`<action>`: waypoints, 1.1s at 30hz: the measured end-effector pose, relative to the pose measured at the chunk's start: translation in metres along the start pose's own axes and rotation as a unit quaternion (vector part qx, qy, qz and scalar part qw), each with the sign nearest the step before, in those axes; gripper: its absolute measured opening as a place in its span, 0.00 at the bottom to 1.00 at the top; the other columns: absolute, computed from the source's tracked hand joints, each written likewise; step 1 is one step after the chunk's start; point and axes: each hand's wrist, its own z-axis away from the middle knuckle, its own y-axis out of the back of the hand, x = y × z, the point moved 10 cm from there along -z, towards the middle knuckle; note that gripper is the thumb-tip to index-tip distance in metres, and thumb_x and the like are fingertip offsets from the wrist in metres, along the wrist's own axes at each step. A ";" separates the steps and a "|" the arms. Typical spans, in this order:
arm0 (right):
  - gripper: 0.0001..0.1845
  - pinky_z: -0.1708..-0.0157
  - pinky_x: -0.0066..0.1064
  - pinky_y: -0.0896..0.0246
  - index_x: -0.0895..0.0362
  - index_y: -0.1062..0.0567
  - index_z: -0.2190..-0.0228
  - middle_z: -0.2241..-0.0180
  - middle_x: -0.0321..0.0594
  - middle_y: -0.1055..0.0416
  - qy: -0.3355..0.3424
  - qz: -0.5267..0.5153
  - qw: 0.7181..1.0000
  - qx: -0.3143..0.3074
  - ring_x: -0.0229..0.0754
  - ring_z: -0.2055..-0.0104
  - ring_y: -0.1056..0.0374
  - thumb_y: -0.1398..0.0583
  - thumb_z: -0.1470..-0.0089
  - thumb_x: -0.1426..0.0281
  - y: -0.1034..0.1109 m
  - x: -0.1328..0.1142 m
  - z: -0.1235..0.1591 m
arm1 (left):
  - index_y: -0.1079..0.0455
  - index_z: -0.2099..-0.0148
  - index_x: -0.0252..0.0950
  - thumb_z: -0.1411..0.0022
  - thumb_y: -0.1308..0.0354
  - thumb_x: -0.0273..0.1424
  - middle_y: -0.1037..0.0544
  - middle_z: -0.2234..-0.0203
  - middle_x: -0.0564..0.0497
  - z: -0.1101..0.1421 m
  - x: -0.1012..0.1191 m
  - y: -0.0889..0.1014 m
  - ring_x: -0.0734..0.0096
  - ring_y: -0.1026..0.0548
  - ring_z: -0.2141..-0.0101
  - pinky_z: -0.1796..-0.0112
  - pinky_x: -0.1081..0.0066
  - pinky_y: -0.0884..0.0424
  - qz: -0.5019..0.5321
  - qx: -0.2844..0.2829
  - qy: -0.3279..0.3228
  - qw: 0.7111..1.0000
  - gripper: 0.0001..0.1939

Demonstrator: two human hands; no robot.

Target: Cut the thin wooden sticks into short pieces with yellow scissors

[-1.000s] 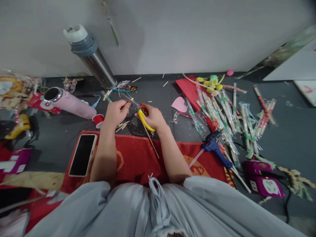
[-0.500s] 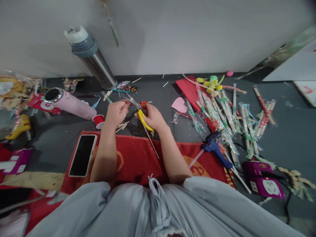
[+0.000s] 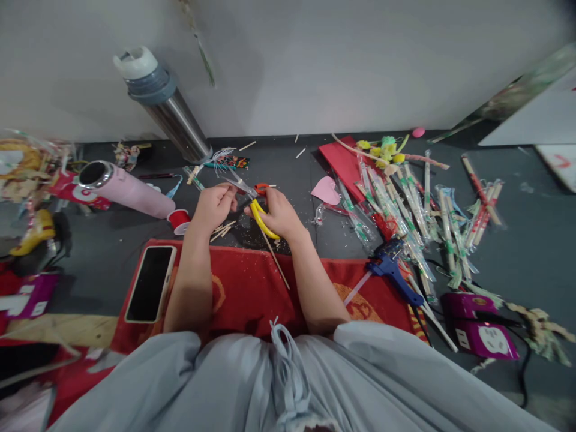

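My right hand is closed around a pair of scissors with yellow and orange handles. Their metal blades point up and to the left, parted at the tips. Just left of the blades, my left hand is closed, with thumb and fingertips pinched together; whatever it holds is too small to make out. A long thin stick slants from below the scissors onto the red cloth. Several short cut sticks lie between my wrists on the dark table.
A steel thermos, a pink bottle and a red thread spool stand or lie leftward. A phone rests on the cloth. Rightward are a blue glue gun, wrapped stick bundles, a pink paper heart and a purple power socket.
The scissor blades have spread further apart. Both hands stay in nearly the same place.
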 end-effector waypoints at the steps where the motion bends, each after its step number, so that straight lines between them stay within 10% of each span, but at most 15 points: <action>1: 0.36 0.52 0.42 0.38 0.60 0.33 0.55 0.58 0.52 0.30 -0.002 0.000 1.000 -0.004 0.49 0.55 0.33 0.47 0.48 0.40 -0.001 0.000 0.000 | 0.36 0.80 0.36 0.33 0.55 0.39 0.29 0.81 0.53 0.000 0.000 -0.001 0.77 0.32 0.78 0.71 0.74 0.37 0.003 -0.001 0.000 1.000 0.24; 13: 0.38 0.50 0.44 0.38 0.62 0.34 0.54 0.56 0.55 0.30 0.005 0.012 1.000 0.008 0.52 0.53 0.33 0.47 0.48 0.40 0.002 -0.001 0.000 | 0.36 0.63 0.37 0.32 0.57 0.42 0.31 0.84 0.56 -0.001 -0.008 -0.011 0.75 0.31 0.81 0.74 0.74 0.34 0.072 -0.002 0.037 0.997 0.15; 33: 0.37 0.50 0.43 0.39 0.60 0.35 0.53 0.57 0.52 0.31 -0.006 0.037 0.999 -0.003 0.50 0.53 0.34 0.46 0.48 0.41 0.001 0.000 0.001 | 0.38 0.69 0.38 0.34 0.55 0.46 0.32 0.86 0.56 -0.001 -0.010 -0.012 0.78 0.38 0.85 0.79 0.75 0.40 0.133 -0.005 0.060 0.989 0.19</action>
